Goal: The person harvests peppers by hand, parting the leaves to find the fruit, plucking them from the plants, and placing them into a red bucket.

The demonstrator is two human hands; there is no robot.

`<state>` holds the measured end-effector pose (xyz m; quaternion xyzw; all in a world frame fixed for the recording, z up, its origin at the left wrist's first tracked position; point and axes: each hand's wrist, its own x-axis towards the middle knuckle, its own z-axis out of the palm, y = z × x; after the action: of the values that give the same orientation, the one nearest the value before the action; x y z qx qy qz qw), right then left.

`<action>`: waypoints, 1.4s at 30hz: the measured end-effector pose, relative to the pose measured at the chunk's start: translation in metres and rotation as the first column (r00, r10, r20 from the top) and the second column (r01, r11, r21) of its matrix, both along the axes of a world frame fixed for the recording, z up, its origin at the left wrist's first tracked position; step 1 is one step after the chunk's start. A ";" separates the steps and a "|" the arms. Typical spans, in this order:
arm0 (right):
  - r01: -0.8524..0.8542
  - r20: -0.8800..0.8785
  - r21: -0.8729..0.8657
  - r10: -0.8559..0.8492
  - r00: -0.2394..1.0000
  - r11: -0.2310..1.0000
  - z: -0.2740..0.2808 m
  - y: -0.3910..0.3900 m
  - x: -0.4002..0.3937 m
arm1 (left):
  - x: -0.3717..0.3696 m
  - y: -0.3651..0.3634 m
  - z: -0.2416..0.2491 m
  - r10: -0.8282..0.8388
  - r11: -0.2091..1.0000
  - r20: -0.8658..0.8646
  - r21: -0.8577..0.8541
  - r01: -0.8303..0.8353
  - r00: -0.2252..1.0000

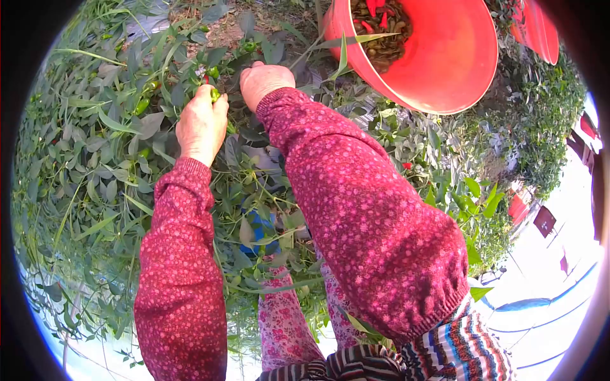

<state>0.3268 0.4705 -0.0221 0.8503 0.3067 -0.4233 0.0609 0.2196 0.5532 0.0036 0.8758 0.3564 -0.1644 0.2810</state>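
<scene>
Among the leafy pepper plants (101, 171), my left hand (202, 130) has its fingers closed on a small green pepper (215, 94), whose tip shows by the thumb. Just above those fingers another green pepper (213, 72) hangs, with a bit of red beside it. To the right, my right hand (265, 84) is curled shut close to the leaves. Its fingertips are turned away, so anything in them is hidden. Further left, a green pepper (142, 106) hangs among the foliage.
A large red bucket (454, 57) stands tilted at upper right, with red peppers (376, 6) and many dull green ones inside. Behind it is another red container (537, 32). Something blue (260, 230) lies under the plants near my legs (286, 324).
</scene>
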 end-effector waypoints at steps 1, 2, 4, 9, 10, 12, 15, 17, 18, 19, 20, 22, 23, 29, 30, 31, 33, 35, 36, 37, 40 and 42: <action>-0.006 0.005 -0.004 0.006 1.000 1.000 0.002 0.001 0.000 | -0.005 0.000 0.000 -0.022 1.000 0.031 0.004 0.022 0.999; -0.046 -0.002 -0.032 0.046 0.999 0.998 0.005 -0.001 0.001 | -0.008 -0.001 0.000 -0.015 1.000 0.034 0.002 0.015 0.999; -0.056 -0.063 -0.122 0.049 0.997 0.991 0.004 -0.002 0.009 | -0.006 -0.004 0.004 -0.043 0.999 -0.029 -0.015 0.042 0.999; -0.054 -0.135 -0.030 0.050 0.990 0.998 0.003 -0.019 0.013 | -0.007 -0.002 0.003 0.003 0.999 0.041 -0.043 -0.001 0.999; 0.039 -0.105 0.053 -0.033 0.994 0.998 0.003 -0.027 0.013 | -0.007 0.000 0.002 0.029 0.998 0.057 -0.058 -0.026 0.998; 0.279 -0.200 0.246 -0.233 0.952 0.928 -0.001 -0.043 0.019 | -0.005 0.005 0.003 0.070 0.993 0.063 -0.104 -0.064 0.996; 0.749 -0.597 0.285 -0.500 0.627 0.598 -0.019 -0.063 0.021 | -0.013 0.015 -0.012 0.200 0.951 0.125 -0.264 -0.162 0.972; 0.812 -0.668 0.293 -0.499 0.552 0.505 0.001 -0.071 0.019 | -0.014 0.019 -0.012 0.188 0.959 0.180 -0.244 -0.141 0.966; 0.870 -0.698 0.194 -0.560 0.447 0.452 0.014 -0.073 0.018 | -0.013 0.021 -0.006 0.260 0.916 0.143 -0.348 -0.198 0.955; 0.916 -0.716 0.092 -0.613 0.334 0.391 0.023 -0.078 0.017 | -0.012 0.022 -0.002 0.326 0.859 0.099 -0.446 -0.251 0.940; 0.945 -0.758 0.064 -0.600 0.255 0.322 0.023 -0.085 0.014 | -0.012 0.023 -0.004 0.337 0.855 0.145 -0.461 -0.238 0.930; 0.971 -0.802 0.009 -0.578 0.150 0.239 0.025 -0.093 0.010 | -0.011 0.026 -0.001 0.358 0.829 0.129 -0.500 -0.251 0.925; 0.986 -0.837 -0.051 -0.546 0.043 0.156 0.026 -0.096 0.007 | -0.010 0.027 0.001 0.378 0.800 0.112 -0.539 -0.263 0.919; 0.973 -0.959 -0.169 -0.202 -0.200 -0.158 0.060 -0.119 0.011 | 0.000 0.027 0.001 0.414 0.744 0.106 -0.612 -0.268 0.904; 0.967 -0.962 -0.193 -0.163 -0.220 -0.165 0.062 -0.125 0.011 | 0.003 0.028 0.002 0.471 0.733 0.118 -0.603 -0.314 0.874; 0.961 -0.963 -0.218 -0.124 -0.241 -0.172 0.063 -0.131 0.011 | 0.004 0.029 0.001 0.526 0.719 0.129 -0.595 -0.359 0.841; 0.936 -0.960 -0.255 -0.054 -0.276 -0.243 0.066 -0.146 0.011 | 0.003 0.040 -0.005 0.588 0.627 0.073 -0.671 -0.396 0.806; 0.949 -0.965 -0.218 -0.094 -0.244 -0.227 0.077 -0.152 0.011 | 0.011 0.044 0.018 0.539 0.560 -0.041 -0.728 -0.395 0.841; 0.936 -0.958 -0.242 -0.090 -0.272 -0.255 0.078 -0.153 0.007 | 0.013 0.039 0.025 0.481 0.519 -0.012 -0.802 -0.296 0.877; 0.923 -0.951 -0.265 -0.084 -0.298 -0.281 0.076 -0.153 0.002 | 0.015 0.033 0.032 0.425 0.466 0.025 -0.863 -0.196 0.905; 0.914 -0.954 -0.285 -0.007 -0.299 -0.288 0.073 -0.154 -0.009 | 0.015 0.006 0.041 0.314 0.404 -0.010 -0.903 -0.144 0.949; 0.908 -0.953 -0.294 0.016 -0.303 -0.298 0.081 -0.151 -0.017 | 0.015 -0.009 0.046 0.360 0.348 -0.071 -0.915 -0.204 0.930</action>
<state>0.3098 0.3199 0.0588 0.3167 -0.2127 -0.4483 -0.8084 0.2349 0.5446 0.0491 0.5136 0.3330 -0.2172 0.7604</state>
